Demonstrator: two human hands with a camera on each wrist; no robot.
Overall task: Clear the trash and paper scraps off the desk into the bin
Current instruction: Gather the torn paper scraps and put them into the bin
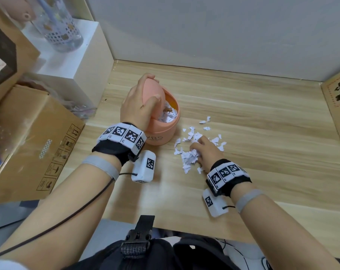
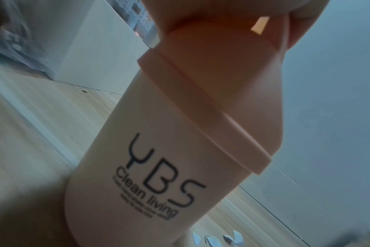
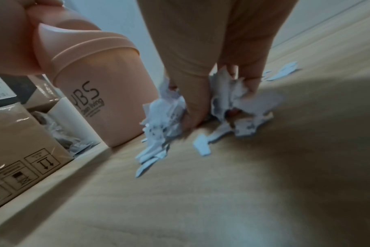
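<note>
Left hand (image 1: 139,102) gripping bin (image 1: 159,131) lid tilted open for access; right hand (image 1: 205,151) bunching paper scraps (image 1: 190,158) on worktop (image 1: 262,133).

Head view bright, even; wrist views dim w/ blur, edge warp.

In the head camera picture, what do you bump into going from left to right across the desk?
Cardboard box → left hand holding the lid of the pink bin → paper scraps under the right hand → brown box.
</note>
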